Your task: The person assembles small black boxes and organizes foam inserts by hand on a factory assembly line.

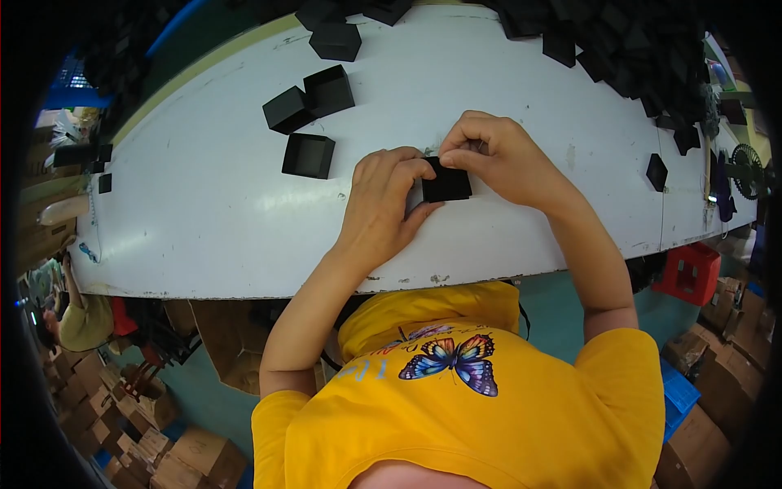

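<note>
A small black box (445,183) rests on the white table in front of my body. My left hand (377,196) holds it from the left, with fingers curled at its far side and the thumb along its near edge. My right hand (507,159) is closed in a pinch at the box's far edge, the thumb touching near its top corner. What lies between the right fingertips is partly hidden by them. To the left of my left hand stands an open black box (309,156), its hollow inside showing.
Two black boxes (329,90) touch each other farther back on the white table (204,196). A large heap of black boxes (619,41) fills the back right. One black piece (656,173) lies at the right. Beside the table are a red stool (688,274) and cardboard cartons (199,456).
</note>
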### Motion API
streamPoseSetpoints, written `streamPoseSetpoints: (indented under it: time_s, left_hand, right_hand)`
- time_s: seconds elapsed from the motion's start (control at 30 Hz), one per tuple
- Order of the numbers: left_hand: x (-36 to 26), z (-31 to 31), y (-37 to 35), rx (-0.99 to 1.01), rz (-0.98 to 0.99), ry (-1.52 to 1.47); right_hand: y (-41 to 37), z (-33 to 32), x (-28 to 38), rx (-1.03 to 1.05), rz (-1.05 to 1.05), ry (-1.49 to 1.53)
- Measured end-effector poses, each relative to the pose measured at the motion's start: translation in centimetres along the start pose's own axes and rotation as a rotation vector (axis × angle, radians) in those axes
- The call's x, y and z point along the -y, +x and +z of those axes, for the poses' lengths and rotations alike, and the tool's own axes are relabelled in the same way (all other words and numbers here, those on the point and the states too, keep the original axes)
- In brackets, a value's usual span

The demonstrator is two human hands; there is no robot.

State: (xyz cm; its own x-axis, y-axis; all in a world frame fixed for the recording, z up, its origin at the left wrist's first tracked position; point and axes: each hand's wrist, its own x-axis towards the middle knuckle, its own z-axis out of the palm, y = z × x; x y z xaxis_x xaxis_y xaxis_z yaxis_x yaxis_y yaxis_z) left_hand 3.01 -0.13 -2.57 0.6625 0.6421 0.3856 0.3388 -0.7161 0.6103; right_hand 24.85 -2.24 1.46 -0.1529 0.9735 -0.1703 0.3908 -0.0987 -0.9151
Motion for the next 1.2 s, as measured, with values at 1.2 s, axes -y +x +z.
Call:
streamPoseSetpoints:
  time_s: [1.2]
  left_hand:
    - [-0.3,-0.1,-0.1,0.003,-0.078,-0.053]
  right_hand:
    - [0.3,-9.5,-5.7,-0.711,-0.256,-0.871]
